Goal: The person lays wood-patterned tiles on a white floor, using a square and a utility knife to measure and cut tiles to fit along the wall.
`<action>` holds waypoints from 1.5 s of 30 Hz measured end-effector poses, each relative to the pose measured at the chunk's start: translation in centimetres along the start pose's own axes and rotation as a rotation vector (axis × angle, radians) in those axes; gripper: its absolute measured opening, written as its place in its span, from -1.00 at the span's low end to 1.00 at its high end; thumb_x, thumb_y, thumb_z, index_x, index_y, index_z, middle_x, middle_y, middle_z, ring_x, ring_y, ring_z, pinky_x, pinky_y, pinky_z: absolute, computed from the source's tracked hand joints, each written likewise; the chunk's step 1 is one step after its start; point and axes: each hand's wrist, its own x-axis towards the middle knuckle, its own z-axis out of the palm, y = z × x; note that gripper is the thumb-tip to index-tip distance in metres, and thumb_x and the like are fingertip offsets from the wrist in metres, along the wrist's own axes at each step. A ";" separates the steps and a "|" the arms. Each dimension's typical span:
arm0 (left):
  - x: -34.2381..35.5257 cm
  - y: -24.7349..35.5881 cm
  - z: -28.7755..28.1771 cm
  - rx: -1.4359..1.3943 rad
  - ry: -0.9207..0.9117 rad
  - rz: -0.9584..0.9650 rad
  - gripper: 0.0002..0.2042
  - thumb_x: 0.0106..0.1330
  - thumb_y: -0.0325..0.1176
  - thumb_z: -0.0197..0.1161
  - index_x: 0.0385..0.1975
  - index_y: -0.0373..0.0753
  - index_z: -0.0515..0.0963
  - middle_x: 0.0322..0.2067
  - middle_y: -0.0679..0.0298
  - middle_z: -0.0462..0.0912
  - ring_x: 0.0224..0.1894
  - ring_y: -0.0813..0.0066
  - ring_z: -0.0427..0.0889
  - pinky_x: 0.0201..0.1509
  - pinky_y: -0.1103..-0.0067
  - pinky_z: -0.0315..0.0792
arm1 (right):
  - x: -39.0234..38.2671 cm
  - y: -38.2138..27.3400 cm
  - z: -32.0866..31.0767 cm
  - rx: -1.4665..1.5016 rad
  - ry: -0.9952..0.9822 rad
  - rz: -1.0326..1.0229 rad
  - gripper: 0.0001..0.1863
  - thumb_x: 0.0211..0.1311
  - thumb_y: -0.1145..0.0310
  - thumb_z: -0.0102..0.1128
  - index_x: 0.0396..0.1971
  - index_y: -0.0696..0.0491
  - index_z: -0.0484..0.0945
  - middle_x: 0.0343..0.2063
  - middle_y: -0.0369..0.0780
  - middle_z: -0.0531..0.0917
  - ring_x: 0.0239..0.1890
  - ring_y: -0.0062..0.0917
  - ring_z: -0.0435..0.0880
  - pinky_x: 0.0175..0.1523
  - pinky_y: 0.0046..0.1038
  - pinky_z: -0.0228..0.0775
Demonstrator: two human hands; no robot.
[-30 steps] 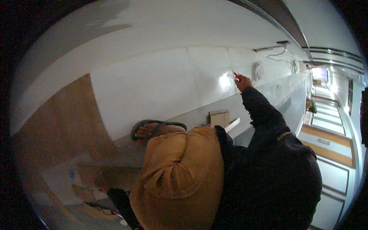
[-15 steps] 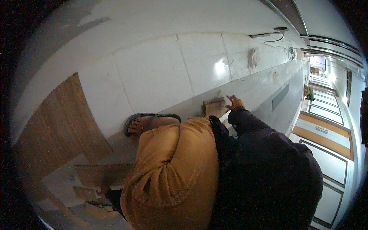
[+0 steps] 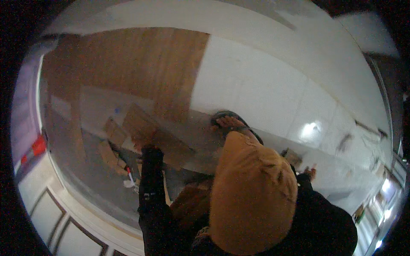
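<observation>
My left hand, in a dark sleeve, reaches over wood-patterned pieces on the floor. It is beside or on a brown board piece; the blur hides whether its fingers grip it. A smaller brown piece lies close by. Out to the right, past my bent knee, my right hand is held low over the pale floor strip. Its fingers are smeared, and nothing can be made out in them. Near that hand sits a small wooden block, partly behind my knee.
A large wood-patterned panel covers the far left, beside white tiles. My sandalled foot rests at the tile edge. Cardboard-like scraps and a red-and-white item lie left of my arm. White panelled doors line the lower left.
My view has swung left, bringing the board pieces and my left arm nearer the middle. Earlier my right hand held a slim red thing; now none shows there.
</observation>
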 end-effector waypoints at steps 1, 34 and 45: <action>0.2 -0.4 0.2 -0.020 -0.007 -0.023 -0.20 0.13 0.11 0.36 0.36 -0.07 0.26 0.24 0.05 0.43 0.21 0.24 0.45 0.17 0.33 0.44 | 3.2 0.9 -0.7 0.004 0.130 0.004 -0.24 0.31 -0.03 0.11 0.45 -0.11 0.15 0.23 0.06 0.46 0.20 -0.04 0.50 0.10 -0.08 0.51; -11.6 35.6 -4.3 -0.494 -0.414 0.314 -0.58 0.17 -0.04 0.42 -0.03 -0.12 0.67 -0.21 0.18 0.74 -0.11 0.30 0.69 0.04 0.42 0.53 | -20.2 -56.3 -22.4 1.681 -1.055 -0.625 -0.78 0.31 0.35 0.26 -0.12 0.09 0.54 -0.35 -0.14 0.69 -0.56 -0.54 0.54 -0.50 -0.38 0.52; -24.5 21.2 2.2 -0.853 0.312 -0.119 -0.57 0.27 -0.24 0.35 0.12 -0.24 0.55 0.07 0.11 0.60 0.11 0.27 0.53 0.13 0.36 0.44 | -14.4 -60.9 -15.1 1.596 -0.775 -0.448 -0.65 0.23 0.39 0.35 -0.04 0.17 0.51 -0.47 -0.22 0.64 -0.53 -0.47 0.64 -0.49 -0.31 0.63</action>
